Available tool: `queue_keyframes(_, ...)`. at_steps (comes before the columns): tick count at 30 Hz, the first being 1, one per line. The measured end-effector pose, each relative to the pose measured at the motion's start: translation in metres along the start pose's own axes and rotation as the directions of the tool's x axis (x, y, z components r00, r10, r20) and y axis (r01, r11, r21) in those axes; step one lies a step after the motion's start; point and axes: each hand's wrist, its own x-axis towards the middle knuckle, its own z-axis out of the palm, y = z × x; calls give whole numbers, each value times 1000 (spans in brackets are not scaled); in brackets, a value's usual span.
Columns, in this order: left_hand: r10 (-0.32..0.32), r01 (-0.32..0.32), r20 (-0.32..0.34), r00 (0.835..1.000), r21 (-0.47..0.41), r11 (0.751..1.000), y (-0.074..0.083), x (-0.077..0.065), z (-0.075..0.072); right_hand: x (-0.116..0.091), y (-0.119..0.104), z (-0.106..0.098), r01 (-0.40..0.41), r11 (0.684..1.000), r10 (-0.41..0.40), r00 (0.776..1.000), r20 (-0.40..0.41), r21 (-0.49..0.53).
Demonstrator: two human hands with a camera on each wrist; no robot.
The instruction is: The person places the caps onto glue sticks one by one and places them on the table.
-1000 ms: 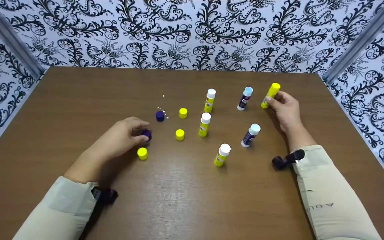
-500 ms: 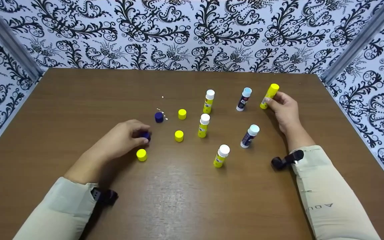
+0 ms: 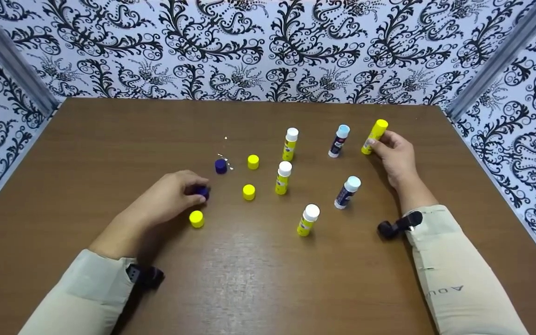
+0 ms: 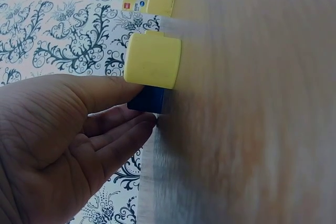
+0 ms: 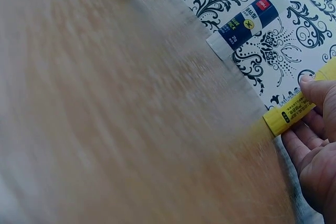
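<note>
My left hand [image 3: 168, 195] pinches a dark blue cap [image 3: 202, 192] between thumb and fingers, down at the tabletop. In the left wrist view a yellow cap [image 4: 153, 60] partly covers that blue cap [image 4: 147, 99]. At the far right, my right hand [image 3: 397, 157] grips the lower part of a yellow glue stick [image 3: 378, 129] with its yellow cap on. The stick is upright, with its foot at the table. Left of it stands a navy glue stick [image 3: 339, 141] without its dark cap, its label plain in the right wrist view.
Three yellow glue sticks with white tops, one of them the middle stick [image 3: 283, 179], and another navy stick [image 3: 347, 193] stand on the brown table [image 3: 258, 288]. Yellow caps [image 3: 249, 192] and a second blue cap [image 3: 220, 166] lie left of them, near white crumbs [image 3: 224, 158]. Patterned walls enclose the back and sides.
</note>
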Motion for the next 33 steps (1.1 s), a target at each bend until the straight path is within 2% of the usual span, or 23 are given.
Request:
queue_keyframes(10,36,-36,-15,999,7,999,-1,0,0,2,2,0,-4,1000,4,1000,-1,-26)
queue_keyframes(18,56,-56,-30,998,16,998,0,-1,1,5,5,1,9,998,-10,1000,15,66)
queue_keyframes(25,37,-37,-16,999,9,999,1,-2,0,6,7,1,-2,996,1,1000,13,92)
queue_keyframes(33,25,-25,-10,1000,15,1000,2,0,1,5,5,1,3,999,-3,1000,8,51)
